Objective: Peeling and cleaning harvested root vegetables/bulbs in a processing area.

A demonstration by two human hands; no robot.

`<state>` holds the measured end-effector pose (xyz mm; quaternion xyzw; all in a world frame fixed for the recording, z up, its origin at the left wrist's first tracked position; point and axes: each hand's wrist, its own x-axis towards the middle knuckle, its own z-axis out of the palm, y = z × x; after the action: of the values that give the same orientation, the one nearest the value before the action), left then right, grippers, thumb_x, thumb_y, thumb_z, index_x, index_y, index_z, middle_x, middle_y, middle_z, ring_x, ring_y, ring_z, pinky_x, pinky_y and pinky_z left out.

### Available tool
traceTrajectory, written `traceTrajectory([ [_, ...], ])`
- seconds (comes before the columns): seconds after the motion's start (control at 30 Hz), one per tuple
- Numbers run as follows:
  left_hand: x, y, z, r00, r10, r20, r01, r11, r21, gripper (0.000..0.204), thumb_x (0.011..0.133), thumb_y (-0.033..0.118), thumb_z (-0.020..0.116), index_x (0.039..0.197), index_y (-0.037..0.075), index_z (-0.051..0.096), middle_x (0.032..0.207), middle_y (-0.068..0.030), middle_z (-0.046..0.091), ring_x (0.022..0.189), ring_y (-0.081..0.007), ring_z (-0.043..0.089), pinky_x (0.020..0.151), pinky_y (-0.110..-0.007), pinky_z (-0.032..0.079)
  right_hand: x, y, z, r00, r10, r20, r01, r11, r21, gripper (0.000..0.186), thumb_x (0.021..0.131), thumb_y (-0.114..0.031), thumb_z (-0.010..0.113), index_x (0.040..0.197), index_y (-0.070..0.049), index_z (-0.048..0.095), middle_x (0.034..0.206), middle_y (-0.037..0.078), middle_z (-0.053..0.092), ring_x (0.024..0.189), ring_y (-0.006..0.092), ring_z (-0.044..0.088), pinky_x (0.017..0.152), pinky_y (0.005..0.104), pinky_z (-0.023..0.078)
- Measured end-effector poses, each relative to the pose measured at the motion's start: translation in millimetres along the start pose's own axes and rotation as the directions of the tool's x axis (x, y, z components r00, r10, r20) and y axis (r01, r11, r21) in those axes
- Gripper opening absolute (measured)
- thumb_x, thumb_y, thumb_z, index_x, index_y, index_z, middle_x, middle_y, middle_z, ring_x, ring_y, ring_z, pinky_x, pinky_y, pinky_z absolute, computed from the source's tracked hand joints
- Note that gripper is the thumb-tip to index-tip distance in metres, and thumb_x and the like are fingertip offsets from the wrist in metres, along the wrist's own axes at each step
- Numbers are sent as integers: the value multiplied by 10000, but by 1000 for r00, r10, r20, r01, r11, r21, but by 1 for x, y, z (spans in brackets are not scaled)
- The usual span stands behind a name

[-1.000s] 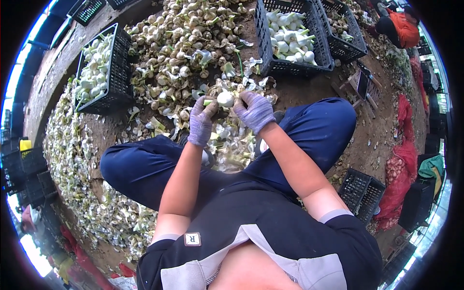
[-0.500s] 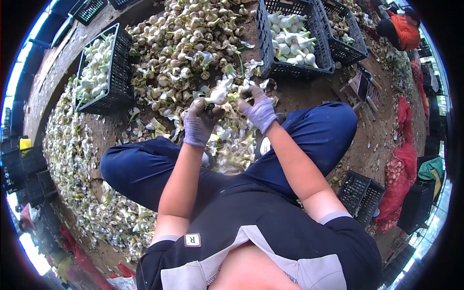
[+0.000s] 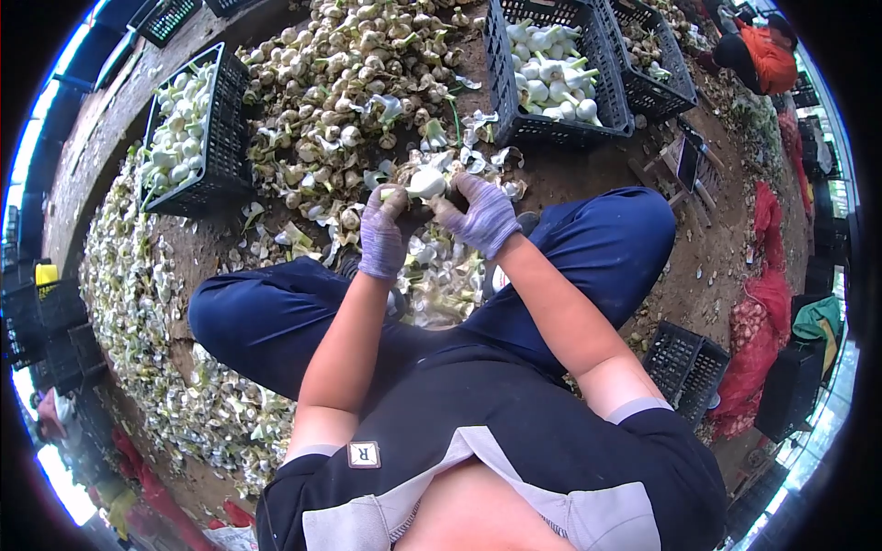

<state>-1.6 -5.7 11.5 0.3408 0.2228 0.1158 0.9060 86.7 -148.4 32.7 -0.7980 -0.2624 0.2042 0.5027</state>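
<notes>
Between my gloved hands is a white garlic bulb [image 3: 425, 184] with a short green stem pointing left. My left hand [image 3: 383, 230], in a purple glove with dirty fingertips, is closed on the stem end. My right hand [image 3: 480, 216], gloved alike, is at the bulb's right side with fingers curled against it. Below and around them lie loose pale skins [image 3: 436, 275] on the ground between my crossed legs. A large pile of unpeeled, dirty bulbs [image 3: 349, 73] spreads beyond my hands.
Black crates of white garlic stand at left [image 3: 220, 129] and upper right [image 3: 560, 119]. A wooden stool [image 3: 671, 179] with dark items, red mesh sacks [image 3: 753, 349] and an empty crate [image 3: 680, 367] are at right. A co-worker in orange [image 3: 767, 60] sits at the far upper right.
Both hands shifted and turned the bulb, with the right fingers apart half a second ago and now curled at it again. The bulb lies level again, stem to the left.
</notes>
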Motion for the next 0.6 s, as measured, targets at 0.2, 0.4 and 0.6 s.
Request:
traceTrajectory([
  [0.2,-3,0,-1,998,-52,43,52,999,-2,157,846,156,542,977,70,526,858,-84,558,765,-218,607,739,-401,542,5,2,1,929,-260,-264,128,894,-430,191,782,-228,611,735,-46,582,686,173,576,656,345,577,596,406,462],
  [0.4,7,5,-16,971,-198,135,234,902,-362,227,809,232,579,998,106,576,876,-59,622,772,-211,584,785,-418,490,21,42,-9,921,-104,-375,13,971,-238,208,833,-237,585,829,-31,559,667,97,582,604,219,593,564,332,476],
  [0.6,7,-8,-26,953,114,279,-299,235,925,354,789,372,589,1030,113,559,899,42,617,886,-122,585,890,-327,417,13,17,12,987,-156,-35,135,701,700,357,873,-324,614,1099,-60,533,944,79,605,626,127,611,571,228,506],
])
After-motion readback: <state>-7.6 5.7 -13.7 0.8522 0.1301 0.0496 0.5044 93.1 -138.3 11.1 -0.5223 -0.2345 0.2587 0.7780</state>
